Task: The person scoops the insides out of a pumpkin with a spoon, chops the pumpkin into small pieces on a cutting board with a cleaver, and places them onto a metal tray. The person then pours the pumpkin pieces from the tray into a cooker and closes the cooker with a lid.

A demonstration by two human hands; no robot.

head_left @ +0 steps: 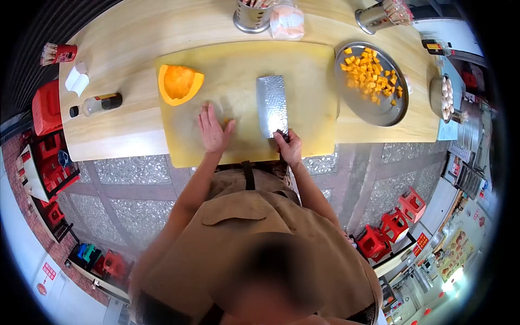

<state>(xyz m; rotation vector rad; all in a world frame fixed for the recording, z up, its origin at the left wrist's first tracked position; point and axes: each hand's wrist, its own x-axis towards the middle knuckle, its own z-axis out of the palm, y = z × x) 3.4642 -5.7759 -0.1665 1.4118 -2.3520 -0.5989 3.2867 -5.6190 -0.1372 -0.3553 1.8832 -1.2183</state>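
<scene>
My right hand (290,145) is closed around the handle of a cleaver (272,105), whose broad dimpled blade lies over the yellow cutting board (309,86). Flat over the board's left part, my left hand (213,130) has its fingers spread and nothing in its grip. A small orange bit shows by its thumb. Just beyond its fingertips sits a hollowed piece of pumpkin (190,95), cut side up. To the right of the board, a round metal tray (374,114) holds many pumpkin cubes (370,70).
A metal holder of skewers or chopsticks (252,20) and a plastic bag (287,23) stand behind the board. Another holder (374,20) is at the back right. A dark-labelled bottle (103,103) lies at left. A bowl of eggs (445,97) sits far right; red stools (394,225) stand below.
</scene>
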